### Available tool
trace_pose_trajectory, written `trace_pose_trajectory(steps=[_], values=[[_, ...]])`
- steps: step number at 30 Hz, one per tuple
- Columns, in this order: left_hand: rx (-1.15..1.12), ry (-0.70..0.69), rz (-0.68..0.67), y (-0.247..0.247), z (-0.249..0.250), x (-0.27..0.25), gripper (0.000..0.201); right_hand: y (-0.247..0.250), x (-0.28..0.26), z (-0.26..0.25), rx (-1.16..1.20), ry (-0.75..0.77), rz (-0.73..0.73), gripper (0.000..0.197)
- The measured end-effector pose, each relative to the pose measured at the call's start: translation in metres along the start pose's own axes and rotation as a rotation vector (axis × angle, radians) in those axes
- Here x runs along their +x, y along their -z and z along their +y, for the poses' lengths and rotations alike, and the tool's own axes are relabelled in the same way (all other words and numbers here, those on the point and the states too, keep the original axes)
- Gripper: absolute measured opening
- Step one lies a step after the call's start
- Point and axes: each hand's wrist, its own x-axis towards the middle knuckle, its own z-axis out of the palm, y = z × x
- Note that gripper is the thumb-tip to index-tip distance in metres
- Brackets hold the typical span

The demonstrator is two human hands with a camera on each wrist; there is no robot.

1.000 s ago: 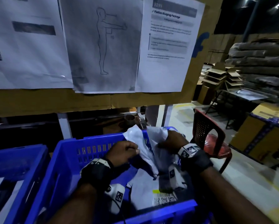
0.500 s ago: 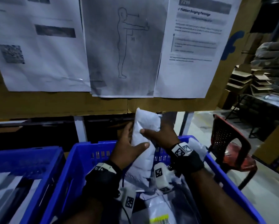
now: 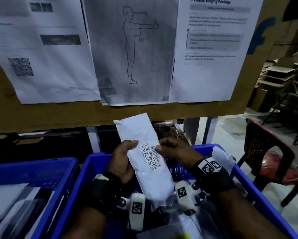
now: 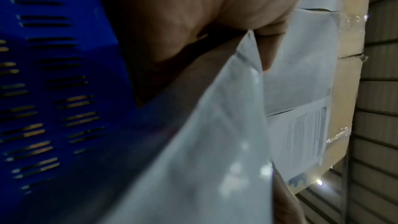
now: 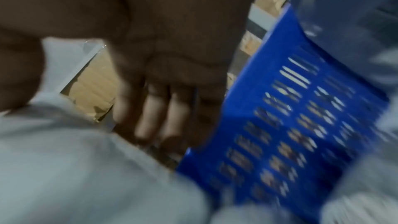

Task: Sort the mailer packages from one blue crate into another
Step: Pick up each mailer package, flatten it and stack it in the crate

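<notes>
Above blue crate [image 3: 96, 163], mailer [image 3: 144, 152] between both hands.

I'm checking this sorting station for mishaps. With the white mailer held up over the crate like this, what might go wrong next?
1. Both the left hand and right hand grip the white mailer only near its middle; the slick bag may slip back into the right blue crate.
2. The right thumb partly covers the barcode label, which may hinder reading it.

mailer [image 3: 144, 152] upright above near crate [image 3: 258, 187], left hand [image 3: 122, 161] on its left edge, right hand [image 3: 175, 150] on its right, second crate [image 3: 32, 168] just left, more mailers [image 3: 222, 157] inside both, chair [image 3: 272, 163] right, papers [image 3: 132, 49] on board behind
</notes>
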Motion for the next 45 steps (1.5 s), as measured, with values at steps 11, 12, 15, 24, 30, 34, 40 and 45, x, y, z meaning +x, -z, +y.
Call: trace_pose_trajectory(steps=[11,12,15,24,30,34,40,45], values=[[0.193,-0.228,0.161,0.0,-0.006,0.01,0.053,-0.009,-0.006,-0.002,0.146,-0.048,-0.06,0.045],[0.215,-0.252,0.174,0.0,-0.007,0.009,0.051,-0.01,-0.007,-0.002,0.141,-0.049,-0.054,0.047],[0.25,-0.29,0.199,0.0,-0.006,0.008,0.048,-0.01,-0.008,-0.005,0.116,-0.051,-0.036,0.036],[0.219,-0.301,0.222,0.001,0.0,0.008,0.04,-0.004,-0.01,-0.001,-0.078,-0.149,-0.287,0.045],[0.217,-0.277,0.144,-0.003,-0.001,0.006,0.05,-0.003,-0.007,0.0,-0.104,-0.14,-0.22,0.046],[0.236,-0.231,0.092,-0.006,-0.004,0.006,0.05,-0.005,-0.005,0.001,-0.089,-0.104,-0.175,0.045],[0.325,-0.188,0.024,0.001,-0.007,0.007,0.052,-0.006,-0.01,-0.003,-0.103,-0.107,-0.177,0.044],[0.408,-0.184,-0.045,0.005,-0.008,0.006,0.053,-0.004,-0.007,0.0,-0.13,-0.144,-0.19,0.048]])
